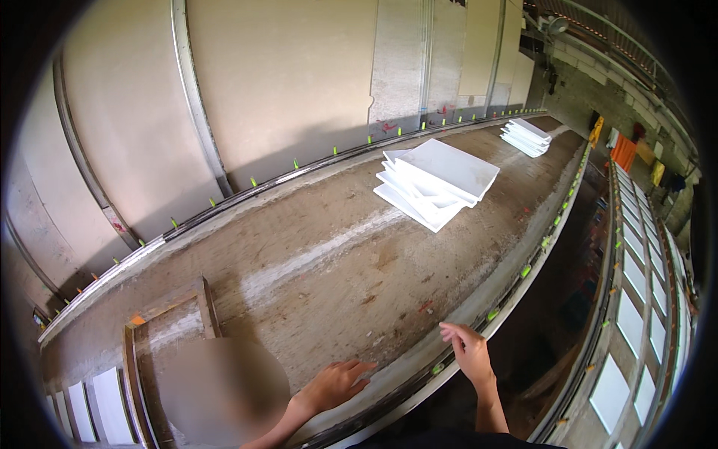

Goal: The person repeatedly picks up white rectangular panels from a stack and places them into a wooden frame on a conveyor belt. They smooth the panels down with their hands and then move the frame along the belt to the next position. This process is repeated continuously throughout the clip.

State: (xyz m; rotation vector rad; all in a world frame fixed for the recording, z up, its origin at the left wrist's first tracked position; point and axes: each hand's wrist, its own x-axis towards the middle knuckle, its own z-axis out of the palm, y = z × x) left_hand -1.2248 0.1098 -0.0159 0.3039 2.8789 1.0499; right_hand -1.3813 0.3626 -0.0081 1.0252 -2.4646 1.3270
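My left hand [338, 384] is just above the near edge of a long brown worktable [359, 277], fingers stretched out and nothing in them. To its right, my right hand [467, 352] hovers by the table's rim with its fingers loosely bent and apart, also holding nothing. A wooden frame [207, 308] lies on the table to the left of my hands, partly covered by a blurred round patch. Farther along the table sits an uneven stack of white flat panels [456, 170], splayed at different angles.
A smaller stack of white panels [526, 136] stands at the far end. White sheets [112, 405] lie at lower left. Small green clips [493, 314] line the table's edges. Across a dark gap, a second table [643, 359] bears rows of white sheets. Tall beige boards [284, 82] stand behind.
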